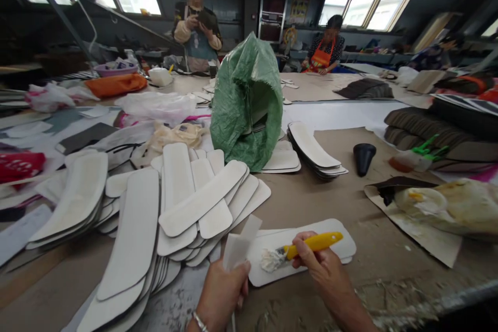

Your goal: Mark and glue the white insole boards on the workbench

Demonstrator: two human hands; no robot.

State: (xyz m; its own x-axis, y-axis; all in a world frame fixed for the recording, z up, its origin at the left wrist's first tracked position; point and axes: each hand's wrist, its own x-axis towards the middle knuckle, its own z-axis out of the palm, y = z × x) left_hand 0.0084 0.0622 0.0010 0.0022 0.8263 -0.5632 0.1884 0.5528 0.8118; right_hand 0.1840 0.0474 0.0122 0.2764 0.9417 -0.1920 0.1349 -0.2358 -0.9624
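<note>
My right hand is closed around the yellow handle of a brush. Thick white paste coats the brush's end, which rests on a pale, rounded-end panel lying over another one. Between the thumb and fingers of my left hand is a thin whitish strip, standing up beside the panel's left end. Just left of it, a fanned pile of similar pale panels spreads over the table. Longer curved panels are stacked farther left.
A green plastic sack stands behind the pile. To the right are a black cone-shaped object, a paste-smeared bag and stacked dark pieces. Across the table, one person stands and another in an orange apron works.
</note>
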